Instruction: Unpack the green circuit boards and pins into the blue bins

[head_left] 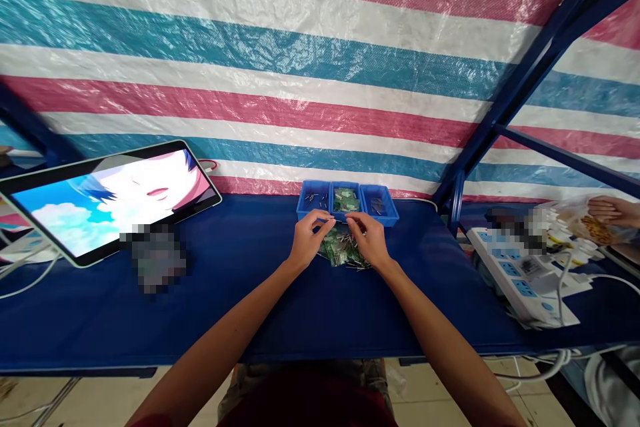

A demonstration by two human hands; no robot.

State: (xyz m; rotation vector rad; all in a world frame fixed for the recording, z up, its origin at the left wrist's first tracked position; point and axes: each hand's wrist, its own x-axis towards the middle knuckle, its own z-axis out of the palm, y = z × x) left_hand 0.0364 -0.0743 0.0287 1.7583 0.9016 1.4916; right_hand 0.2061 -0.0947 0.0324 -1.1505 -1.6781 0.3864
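My left hand point(309, 240) and my right hand point(370, 239) face each other over the table, thumb and fingertips of each pinched together. Something small and thin seems to span the gap between them, too small to name. Just below my fingers lies a pile of small green pieces point(341, 252) mixed with thin metal pins. Beyond my hands three blue bins stand side by side. The left bin point(301, 205) and the right bin point(391, 219) hold thin metal pieces; the middle bin point(346, 185) has green pieces in it.
On the left a tablet point(80, 257) leans with its screen lit, a blurred-out object point(159, 260) before it. To the right are a white power strip point(515, 280), cables and a plastic bag point(583, 217), with another person's hand point(613, 210) at it. Blue metal posts point(493, 123) frame the table.
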